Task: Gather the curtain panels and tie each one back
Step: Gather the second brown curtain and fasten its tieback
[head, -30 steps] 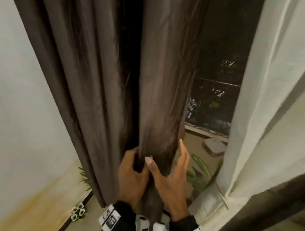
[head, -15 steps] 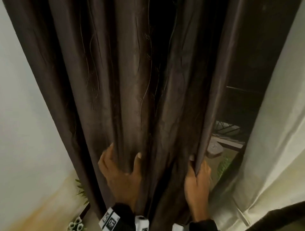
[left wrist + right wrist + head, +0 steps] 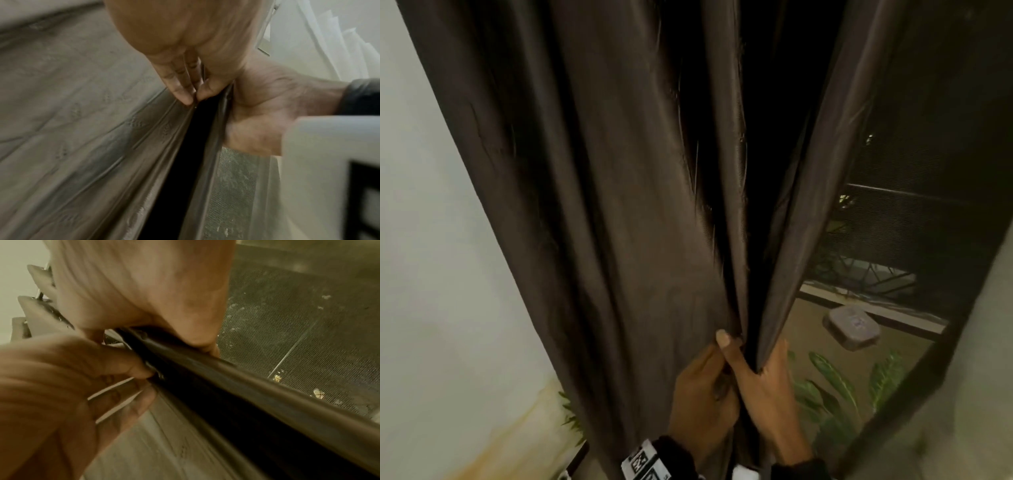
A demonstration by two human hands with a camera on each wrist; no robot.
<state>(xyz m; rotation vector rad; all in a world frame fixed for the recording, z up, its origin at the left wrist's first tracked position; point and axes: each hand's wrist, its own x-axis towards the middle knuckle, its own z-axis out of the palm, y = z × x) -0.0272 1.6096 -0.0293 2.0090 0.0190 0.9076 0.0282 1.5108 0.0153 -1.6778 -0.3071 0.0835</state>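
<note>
A dark brown curtain panel hangs in long folds down the middle of the head view. Low in that view my two hands meet on it. My left hand curls round the gathered folds from the left. My right hand grips the panel's right edge, thumb on the near side, its other fingers hidden behind the cloth. In the left wrist view my left hand pinches a fold of the curtain beside my right hand. In the right wrist view my right hand wraps the dark fold.
A pale wall stands at the left. A white curtain hangs at the right. Between them a dark meshed window shows a ledge with a grey stone and green plants.
My hands were apart on the panel half a second ago; now they are together. The right edge has been drawn left to the other folds, uncovering more of the window.
</note>
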